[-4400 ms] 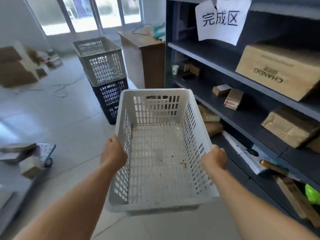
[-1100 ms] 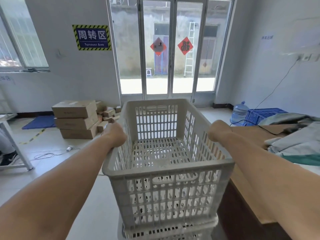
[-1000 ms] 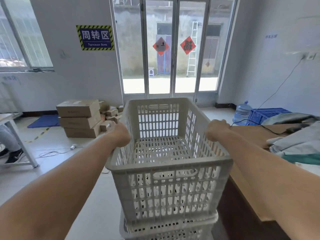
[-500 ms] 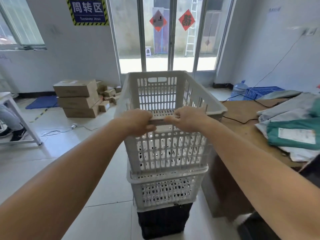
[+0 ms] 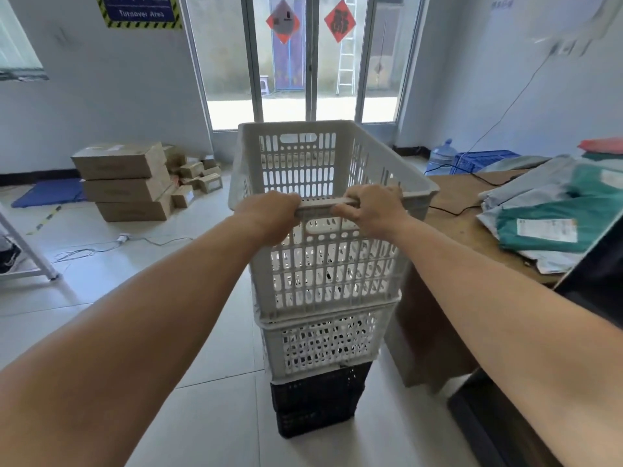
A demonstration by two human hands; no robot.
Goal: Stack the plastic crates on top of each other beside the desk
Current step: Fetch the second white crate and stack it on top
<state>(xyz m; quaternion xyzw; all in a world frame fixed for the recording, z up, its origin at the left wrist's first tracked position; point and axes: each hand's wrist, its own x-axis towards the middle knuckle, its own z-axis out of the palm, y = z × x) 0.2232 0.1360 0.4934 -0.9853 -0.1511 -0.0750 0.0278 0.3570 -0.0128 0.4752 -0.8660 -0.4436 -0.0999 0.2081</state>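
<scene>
While both hands grip its near rim side by side, left hand (image 5: 269, 214) and right hand (image 5: 371, 210) fingers curled over the edge, the white slotted plastic crate (image 5: 323, 264) sits below them atop a second white crate (image 5: 323, 342). Lowest stands a black plastic crate (image 5: 317, 402), with the brown wooden worktop (image 5: 451, 197) just right of the right hand.

Small warehouse/logistics room, parcel-handling type. Wall sign (image 5: 140, 11) reads "Turnover Area", hazard-stripe border. Cardboard boxes (image 5: 125, 182) stacked on tiled floor (image 5: 111, 298), smaller cartons beside. Stacked plastic crates (image 5: 325, 274) next to wooden desk (image 5: 451, 197); bagged parcels w/ shipping label (image 5: 553, 217) on desk. Glass doors (image 5: 312, 59) at back.
</scene>
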